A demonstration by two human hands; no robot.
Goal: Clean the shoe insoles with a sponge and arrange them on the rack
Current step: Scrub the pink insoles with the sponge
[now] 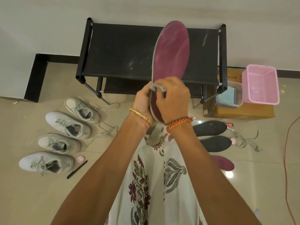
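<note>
Head view: wiping maroon insole [172,51] mid-air over rack [123,51].
Left hand [142,103] fingers clamp the heel end; right hand [172,98] fingers pinch grey sponge [157,87] against it. Best use long heel-to-toe strokes, firm support. Three insoles [211,127] wait on floor.

Maroon insole [172,51] held upright in front of the black rack [123,51], toe end up. Left hand [142,101] grips its lower edge; right hand [172,98] presses a grey sponge [156,88] against its face. Left of the rack, on the floor: four pale sneakers [65,135]. Right of the rack: pink basket [261,85] on a cardboard box [253,111]. Below these lie two dark insoles [212,135] and another maroon insole [224,163].
</note>
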